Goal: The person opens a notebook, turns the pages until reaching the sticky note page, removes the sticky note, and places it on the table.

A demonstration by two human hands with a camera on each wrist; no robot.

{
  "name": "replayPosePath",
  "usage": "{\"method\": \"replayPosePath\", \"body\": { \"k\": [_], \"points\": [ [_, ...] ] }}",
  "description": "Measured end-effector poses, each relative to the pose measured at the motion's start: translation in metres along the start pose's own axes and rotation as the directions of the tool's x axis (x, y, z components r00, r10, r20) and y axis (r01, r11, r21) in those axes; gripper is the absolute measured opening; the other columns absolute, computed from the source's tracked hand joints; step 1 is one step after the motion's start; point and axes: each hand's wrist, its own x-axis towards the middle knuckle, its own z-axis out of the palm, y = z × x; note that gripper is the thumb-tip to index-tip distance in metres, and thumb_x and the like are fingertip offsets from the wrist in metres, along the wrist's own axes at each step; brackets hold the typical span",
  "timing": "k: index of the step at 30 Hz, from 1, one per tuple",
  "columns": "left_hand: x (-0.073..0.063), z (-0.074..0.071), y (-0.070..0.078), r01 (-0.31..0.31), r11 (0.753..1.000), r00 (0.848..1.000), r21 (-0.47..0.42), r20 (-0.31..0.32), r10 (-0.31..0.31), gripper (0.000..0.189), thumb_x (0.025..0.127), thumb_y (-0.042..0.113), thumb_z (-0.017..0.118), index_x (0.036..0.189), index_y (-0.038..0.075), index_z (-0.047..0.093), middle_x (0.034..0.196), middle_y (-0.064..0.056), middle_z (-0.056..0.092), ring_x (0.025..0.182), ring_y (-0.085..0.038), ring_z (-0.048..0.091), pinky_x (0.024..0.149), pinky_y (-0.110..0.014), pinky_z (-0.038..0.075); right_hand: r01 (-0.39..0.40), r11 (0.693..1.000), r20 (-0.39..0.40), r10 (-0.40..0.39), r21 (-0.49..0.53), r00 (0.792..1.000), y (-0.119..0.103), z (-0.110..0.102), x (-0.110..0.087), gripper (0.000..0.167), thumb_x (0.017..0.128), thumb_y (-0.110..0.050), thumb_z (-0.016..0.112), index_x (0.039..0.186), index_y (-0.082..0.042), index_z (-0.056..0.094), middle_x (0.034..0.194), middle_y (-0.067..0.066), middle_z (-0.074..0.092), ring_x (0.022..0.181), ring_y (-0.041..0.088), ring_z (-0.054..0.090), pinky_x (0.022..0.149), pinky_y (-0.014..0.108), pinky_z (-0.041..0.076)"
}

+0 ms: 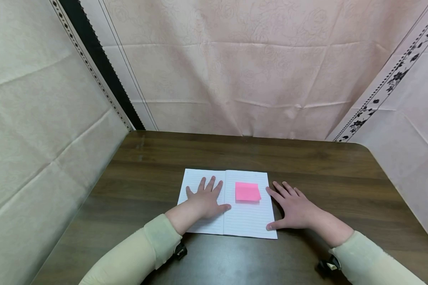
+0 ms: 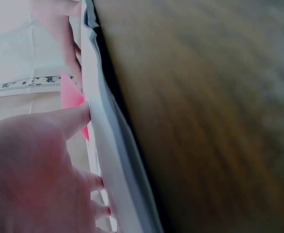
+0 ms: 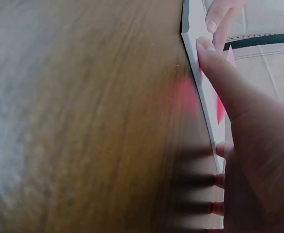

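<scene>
An open notebook [image 1: 247,223] with lined white pages lies flat on the wooden table. On its right page sits a pink sticky note [image 1: 247,191], its lower edge lifted a little off the paper. My left hand [image 1: 205,201] rests on the left page with fingers spread, the thumb reaching toward the fold. At the right edge of the notebook is my right hand [image 1: 296,208], fingers spread. Its thumb touches the page's edge, as the right wrist view also shows. In the left wrist view the fingertips press on the paper, and the pink note [image 2: 71,92] stands up beyond the thumb.
The brown wooden table [image 1: 146,182] extends around the notebook on all sides. Pale patterned cloth [image 1: 253,79] hangs behind the far edge, with more cloth at left and right. Each wrist carries a small black device.
</scene>
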Motion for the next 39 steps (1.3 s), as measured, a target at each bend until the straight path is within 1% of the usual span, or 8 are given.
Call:
{"method": "replayPosePath", "body": {
  "k": [4,10,13,18,23,31,36,39],
  "points": [
    [0.000,0.000,0.000,0.001,1.000,1.000,0.001,0.003,-0.001,0.088,0.090,0.073,0.045,0.160,0.027,0.017,0.167,-0.002,0.005,0.152,-0.033,0.001,0.108,-0.075,0.010,0.007,1.000,-0.021,-0.007,-0.009,1.000,0.001,0.002,0.000,0.120,0.067,-0.090,0.055,0.157,-0.016,0.029,0.161,0.019,0.024,0.145,0.048,0.019,0.109,0.070,0.020],
    [0.000,0.001,0.000,0.005,1.000,1.000,0.001,0.007,-0.005,0.088,0.090,0.073,0.044,0.160,0.027,0.016,0.167,-0.002,0.005,0.152,-0.033,0.000,0.107,-0.075,0.010,-0.008,1.000,-0.048,0.007,-0.009,0.999,0.003,0.006,0.001,0.111,0.073,-0.089,0.048,0.157,-0.017,0.031,0.160,0.018,0.027,0.145,0.047,0.021,0.109,0.068,0.021],
    [0.001,0.002,0.000,0.007,1.000,1.000,0.000,0.009,-0.007,0.088,0.091,0.073,0.043,0.160,0.028,0.015,0.167,-0.001,0.004,0.152,-0.033,-0.001,0.108,-0.075,0.009,-0.018,1.000,-0.060,0.018,0.002,0.998,0.003,0.005,0.002,0.107,0.076,-0.088,0.048,0.156,-0.017,0.033,0.159,0.018,0.029,0.144,0.047,0.023,0.108,0.070,0.023],
    [0.002,0.001,0.001,0.007,1.000,1.000,0.001,0.012,-0.007,0.088,0.090,0.074,0.043,0.160,0.028,0.013,0.167,0.000,0.002,0.152,-0.033,-0.002,0.108,-0.075,0.008,-0.039,0.999,-0.111,0.040,0.011,0.993,0.003,0.002,0.006,0.097,0.080,-0.079,0.056,0.151,-0.014,0.042,0.154,0.019,0.037,0.140,0.048,0.031,0.104,0.070,0.029],
    [0.003,-0.001,0.001,0.008,1.000,1.000,0.002,0.016,-0.008,0.089,0.090,0.074,0.044,0.160,0.028,0.013,0.167,0.000,0.002,0.152,-0.033,-0.002,0.108,-0.075,0.007,-0.037,0.999,-0.178,0.036,0.001,0.983,-0.001,0.000,0.011,0.081,0.084,-0.062,0.068,0.145,-0.011,0.050,0.148,0.019,0.046,0.135,0.043,0.042,0.104,0.065,0.034],
    [0.000,-0.002,0.001,0.011,1.000,1.000,-0.006,0.019,-0.010,0.089,0.090,0.073,0.045,0.160,0.027,0.014,0.167,-0.001,0.003,0.152,-0.033,-0.002,0.108,-0.075,0.006,0.040,0.999,-0.239,-0.047,-0.035,0.970,-0.019,-0.008,0.020,0.068,0.082,-0.047,0.077,0.137,-0.012,0.059,0.137,0.014,0.058,0.126,0.034,0.053,0.105,0.057,0.039],
    [-0.001,-0.001,0.002,0.012,1.000,1.000,-0.012,0.021,-0.012,0.089,0.090,0.073,0.046,0.160,0.027,0.014,0.167,-0.002,0.003,0.152,-0.034,-0.002,0.108,-0.075,0.006,0.093,0.991,-0.275,-0.117,-0.099,0.954,-0.030,-0.012,0.028,0.060,0.079,-0.044,0.081,0.128,-0.013,0.067,0.124,0.010,0.065,0.116,0.031,0.058,0.100,0.053,0.043],
    [-0.001,0.000,0.001,0.012,1.000,1.000,-0.011,0.025,-0.012,0.090,0.090,0.073,0.045,0.160,0.027,0.014,0.167,-0.002,0.002,0.152,-0.034,-0.002,0.108,-0.075,0.006,0.122,0.982,-0.270,-0.157,-0.144,0.950,-0.035,-0.013,0.034,0.053,0.078,-0.042,0.082,0.123,-0.016,0.070,0.118,0.007,0.067,0.112,0.029,0.059,0.098,0.051,0.044]
  ]
}}
